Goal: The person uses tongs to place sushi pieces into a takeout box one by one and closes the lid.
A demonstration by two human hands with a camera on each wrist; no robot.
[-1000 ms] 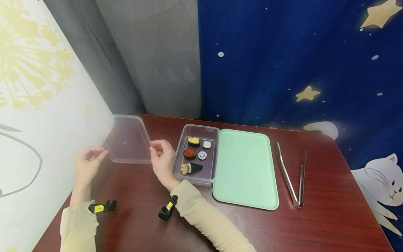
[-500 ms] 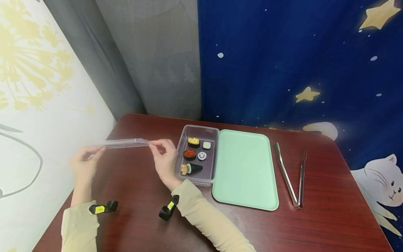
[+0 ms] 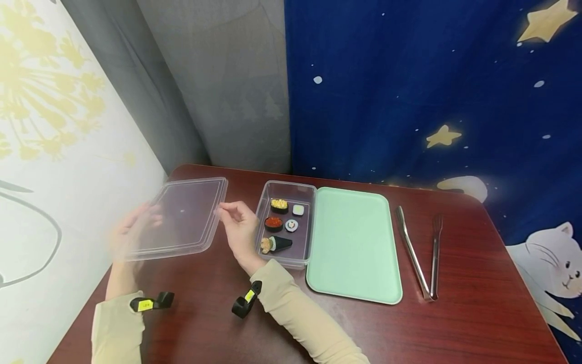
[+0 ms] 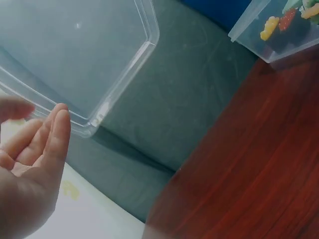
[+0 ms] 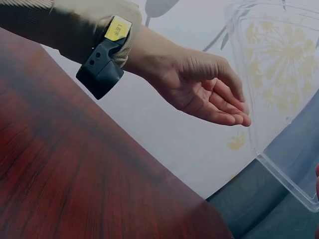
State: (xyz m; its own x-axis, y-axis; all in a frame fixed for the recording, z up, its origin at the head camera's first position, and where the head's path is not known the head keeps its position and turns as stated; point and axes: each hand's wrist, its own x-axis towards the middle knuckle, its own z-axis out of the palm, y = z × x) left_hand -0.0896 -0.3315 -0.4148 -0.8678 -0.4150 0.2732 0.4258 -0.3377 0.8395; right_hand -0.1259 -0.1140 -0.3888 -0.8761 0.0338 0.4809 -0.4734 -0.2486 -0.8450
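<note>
Fingers of the left hand (image 3: 129, 230) lie straight and close together under the near-left edge of the clear lid (image 3: 179, 217), touching its corner; the left wrist view shows them relaxed, gripping nothing. That lid hangs tilted above the table (image 3: 477, 323), at nine o'clock from the clear container (image 3: 263, 212). At the lid's three o'clock edge the right hand (image 3: 238, 232) pinches the rim between thumb and curled fingertips. Toy sushi pieces (image 3: 278, 225) sit inside the container. Touching its three o'clock side lies a green tray (image 3: 352, 242), then metal tongs (image 3: 420, 253) further right.
</note>
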